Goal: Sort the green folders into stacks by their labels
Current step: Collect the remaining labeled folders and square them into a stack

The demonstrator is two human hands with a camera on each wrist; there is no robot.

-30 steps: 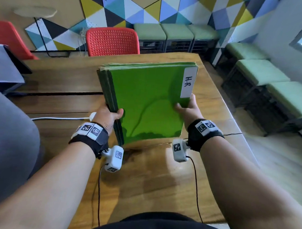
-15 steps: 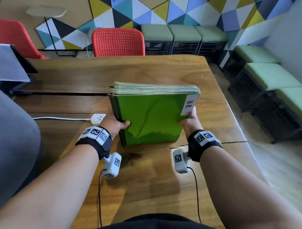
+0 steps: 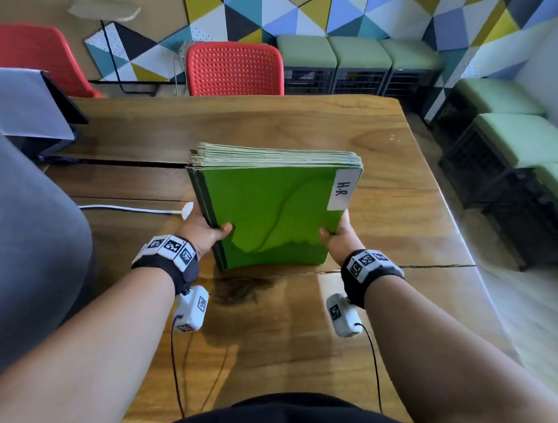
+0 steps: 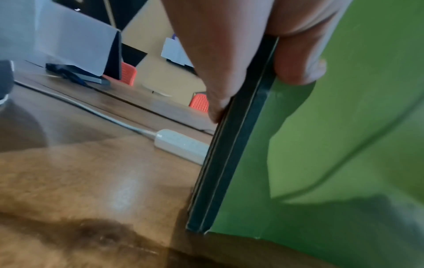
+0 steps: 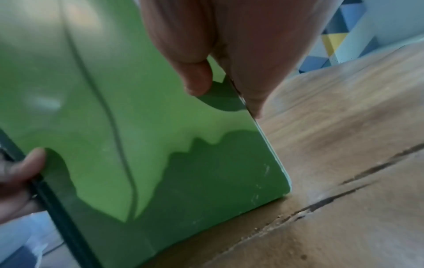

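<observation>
Holding the green folders (image 3: 271, 211) upright on edge, we rest the stack's bottom edge on the wooden counter (image 3: 267, 321). Left hand (image 3: 201, 230) grips the spine side, thumb on front cover; right hand (image 3: 337, 235) grips the opposite side likewise. Front folder's white label (image 3: 343, 190) reads "H.R". White cable (image 3: 129, 208) lies approx. beside the left hand.

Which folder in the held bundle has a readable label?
Only the front folder, facing the camera: its white label reads "H.R". The others behind it show just their top edges.
</observation>
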